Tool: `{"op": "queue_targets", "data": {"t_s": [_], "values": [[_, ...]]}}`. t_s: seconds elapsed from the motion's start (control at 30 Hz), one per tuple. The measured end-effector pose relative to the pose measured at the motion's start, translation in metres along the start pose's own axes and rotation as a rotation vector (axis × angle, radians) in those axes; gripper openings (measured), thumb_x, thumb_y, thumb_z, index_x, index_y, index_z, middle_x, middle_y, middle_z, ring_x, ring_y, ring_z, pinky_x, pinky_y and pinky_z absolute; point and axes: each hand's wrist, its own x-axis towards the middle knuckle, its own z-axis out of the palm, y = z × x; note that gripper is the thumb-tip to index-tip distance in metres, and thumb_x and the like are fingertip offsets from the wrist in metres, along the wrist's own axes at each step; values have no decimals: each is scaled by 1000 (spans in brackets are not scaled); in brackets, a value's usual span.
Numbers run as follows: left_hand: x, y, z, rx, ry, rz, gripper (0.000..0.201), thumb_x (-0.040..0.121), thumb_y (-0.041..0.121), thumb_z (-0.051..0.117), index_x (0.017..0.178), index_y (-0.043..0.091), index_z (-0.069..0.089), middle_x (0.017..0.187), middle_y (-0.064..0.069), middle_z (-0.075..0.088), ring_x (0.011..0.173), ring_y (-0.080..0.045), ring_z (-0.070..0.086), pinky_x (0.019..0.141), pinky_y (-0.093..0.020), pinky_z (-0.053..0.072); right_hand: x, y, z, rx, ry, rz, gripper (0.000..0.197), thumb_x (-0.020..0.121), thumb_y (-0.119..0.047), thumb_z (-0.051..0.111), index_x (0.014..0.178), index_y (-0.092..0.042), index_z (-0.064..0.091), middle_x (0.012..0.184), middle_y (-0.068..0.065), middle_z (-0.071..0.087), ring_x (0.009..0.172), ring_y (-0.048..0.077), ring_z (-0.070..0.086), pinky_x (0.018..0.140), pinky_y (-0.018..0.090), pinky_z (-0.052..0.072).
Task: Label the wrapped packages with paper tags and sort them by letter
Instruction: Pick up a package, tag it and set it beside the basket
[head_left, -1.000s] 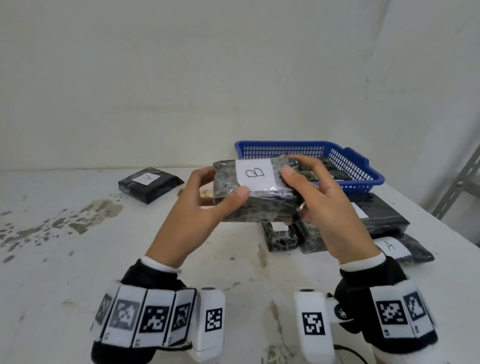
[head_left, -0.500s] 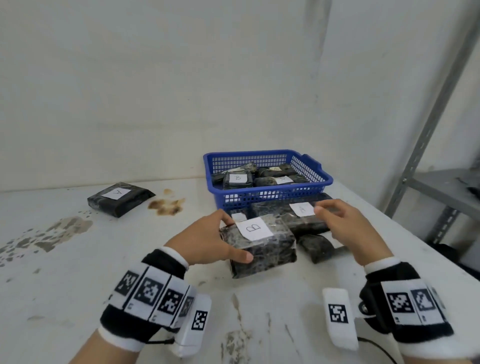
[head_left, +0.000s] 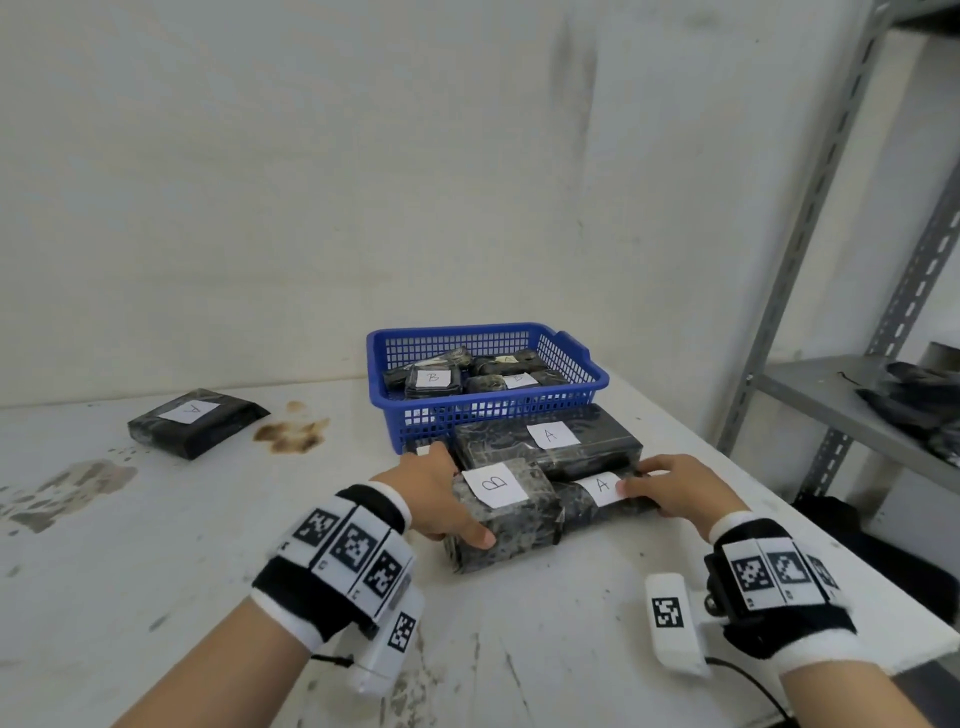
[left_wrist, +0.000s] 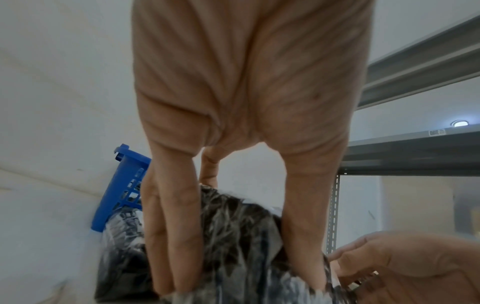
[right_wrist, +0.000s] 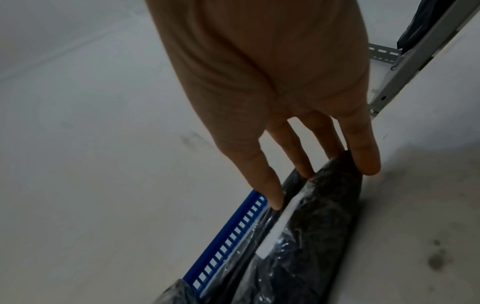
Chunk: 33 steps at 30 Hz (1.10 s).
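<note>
A black wrapped package with a paper tag marked B (head_left: 511, 525) sits on the white table (head_left: 156, 545). My left hand (head_left: 457, 499) grips its left end, thumb on the near side and fingers behind; the left wrist view shows that hand (left_wrist: 241, 283) spanning the package (left_wrist: 233, 236). My right hand (head_left: 636, 478) rests with straight fingers on a slim package tagged A (head_left: 597, 506) just to the right. In the right wrist view, the fingers (right_wrist: 363, 160) touch that package's end (right_wrist: 311, 226). Behind both lies a large package tagged A (head_left: 550, 441).
A blue basket (head_left: 488, 410) with several tagged packages stands behind the pile, near the wall. Another package tagged A (head_left: 197, 421) lies alone at the far left. A grey metal shelf (head_left: 841, 395) stands right of the table edge. Brown stains mark the tabletop.
The B package, held up in both hands earlier, has come down onto the table. My right hand let go of it and moved right onto the slim A package.
</note>
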Motion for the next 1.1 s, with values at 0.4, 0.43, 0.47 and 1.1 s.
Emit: {"op": "queue_targets", "data": {"t_s": [0.4, 0.43, 0.47, 1.1], "values": [[11, -5, 5, 9, -20, -63, 103, 63, 47, 87, 140, 11, 28, 138, -16, 41, 99, -21, 67, 85, -36, 58, -18, -19, 0, 44, 64, -76, 45, 96, -24, 66, 136, -9, 54, 118, 10, 59, 99, 22, 52, 85, 31, 41], [11, -5, 5, 31, -30, -61, 107, 63, 50, 85, 143, 11, 25, 141, -17, 38, 102, -22, 65, 88, -38, 57, -19, -22, 2, 62, 107, -113, 43, 96, -23, 65, 135, -10, 55, 116, 9, 58, 99, 21, 53, 86, 32, 44], [10, -7, 4, 50, -47, -56, 112, 63, 55, 83, 146, 14, 20, 143, -17, 34, 106, -24, 63, 91, -39, 56, -22, -25, 4, 94, 147, -159, 41, 96, -23, 65, 134, -12, 56, 115, 7, 57, 100, 21, 53, 87, 34, 46], [37, -180, -122, -78, 401, -442, 42, 92, 33, 59, 124, 6, 61, 114, -14, 65, 96, -29, 62, 78, -31, 52, -100, -160, 217, 505, -642, -188, 11, 96, -16, 62, 106, -17, 65, 96, 3, 66, 75, 17, 58, 63, 24, 48]]}}
